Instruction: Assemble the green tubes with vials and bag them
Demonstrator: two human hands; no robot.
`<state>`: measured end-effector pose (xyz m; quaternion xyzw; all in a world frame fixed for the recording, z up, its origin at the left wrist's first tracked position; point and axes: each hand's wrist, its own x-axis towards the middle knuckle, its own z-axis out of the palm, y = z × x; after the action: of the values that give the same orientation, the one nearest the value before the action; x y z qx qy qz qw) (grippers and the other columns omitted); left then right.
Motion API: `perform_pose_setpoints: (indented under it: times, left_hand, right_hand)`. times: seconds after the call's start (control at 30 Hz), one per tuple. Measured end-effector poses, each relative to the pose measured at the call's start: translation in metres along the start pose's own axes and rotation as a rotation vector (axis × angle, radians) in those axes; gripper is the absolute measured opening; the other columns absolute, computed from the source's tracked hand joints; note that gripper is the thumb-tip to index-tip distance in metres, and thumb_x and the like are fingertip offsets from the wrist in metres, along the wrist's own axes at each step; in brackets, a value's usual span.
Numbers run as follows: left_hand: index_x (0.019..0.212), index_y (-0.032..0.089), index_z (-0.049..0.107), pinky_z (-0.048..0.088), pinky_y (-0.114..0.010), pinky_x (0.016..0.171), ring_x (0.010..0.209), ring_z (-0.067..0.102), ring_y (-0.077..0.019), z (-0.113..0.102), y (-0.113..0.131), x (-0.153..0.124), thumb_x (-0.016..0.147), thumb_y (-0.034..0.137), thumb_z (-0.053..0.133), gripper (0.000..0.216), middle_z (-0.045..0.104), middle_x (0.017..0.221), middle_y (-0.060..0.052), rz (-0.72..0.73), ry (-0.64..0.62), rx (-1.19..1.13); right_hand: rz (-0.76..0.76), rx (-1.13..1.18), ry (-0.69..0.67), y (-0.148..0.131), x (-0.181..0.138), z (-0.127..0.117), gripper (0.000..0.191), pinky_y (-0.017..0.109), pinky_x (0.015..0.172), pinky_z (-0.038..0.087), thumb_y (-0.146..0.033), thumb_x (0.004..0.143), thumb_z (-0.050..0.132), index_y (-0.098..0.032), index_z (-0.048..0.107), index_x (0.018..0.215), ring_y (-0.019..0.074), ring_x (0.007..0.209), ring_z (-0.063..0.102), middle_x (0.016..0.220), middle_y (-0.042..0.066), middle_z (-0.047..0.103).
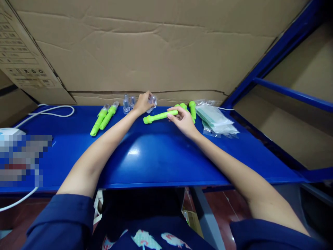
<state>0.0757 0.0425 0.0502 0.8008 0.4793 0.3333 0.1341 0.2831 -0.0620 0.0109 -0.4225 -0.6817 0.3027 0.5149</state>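
In the head view, my right hand (184,122) pinches the near end of a bright green flashlight-shaped stick (158,117). It is held roughly level above the table, its wider ringed head pointing left. My left hand (143,103) reaches to the back of the table, with its fingers closed around a clear plastic cap (153,99). Just left of that hand stand more clear caps (126,105). Further left lie two green sticks (106,118) with clear caps on their heads. Behind my right hand are several green sticks without caps (192,109), partly hidden.
Clear plastic bags with pale green contents (214,118) lie at the back right of the blue table (145,156). A cardboard wall (156,52) closes off the back. A white cable (56,107) runs at left near a blurred-out object. A blue frame (291,92) stands at right.
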Motion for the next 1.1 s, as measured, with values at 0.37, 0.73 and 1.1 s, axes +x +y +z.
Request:
perform_pose_setpoints:
  times: [0.37, 0.73, 1.1]
  left_hand:
    - [0.142, 0.020, 0.045, 0.037, -0.048, 0.111, 0.124, 0.061, -0.0318, -0.043, -0.017, -0.038, 0.098, 0.047, 0.063, 0.054, 0.067, 0.127, -0.015, 0.038, 0.210, 0.197]
    - [0.138, 0.015, 0.057, 0.024, -0.063, 0.118, 0.155, 0.025, -0.0449, -0.049, -0.040, -0.063, 0.097, 0.041, 0.062, 0.049, 0.033, 0.167, -0.024, 0.030, 0.147, 0.666]
    - [0.116, 0.014, 0.072, 0.036, -0.055, 0.108, 0.124, 0.061, -0.0343, 0.000, -0.020, -0.040, 0.103, 0.026, 0.046, 0.031, 0.074, 0.118, -0.019, 0.470, -0.265, 0.670]
  right_hand:
    - [-0.009, -0.026, -0.019, -0.001, -0.004, 0.004, 0.063, 0.044, 0.081, 0.062, -0.080, 0.075, 0.073, -0.025, 0.066, 0.106, 0.0236, 0.081, 0.069, 0.093, 0.006, 0.068]
    - [-0.058, -0.017, -0.035, 0.007, -0.004, 0.007, 0.054, 0.039, 0.073, 0.062, -0.070, 0.079, 0.077, -0.024, 0.067, 0.106, 0.0210, 0.077, 0.069, 0.089, 0.004, 0.068]
    - [-0.066, -0.018, -0.027, 0.001, -0.007, 0.009, 0.055, 0.037, 0.075, 0.062, -0.071, 0.079, 0.076, -0.023, 0.067, 0.106, 0.0195, 0.078, 0.068, 0.097, 0.005, 0.069]
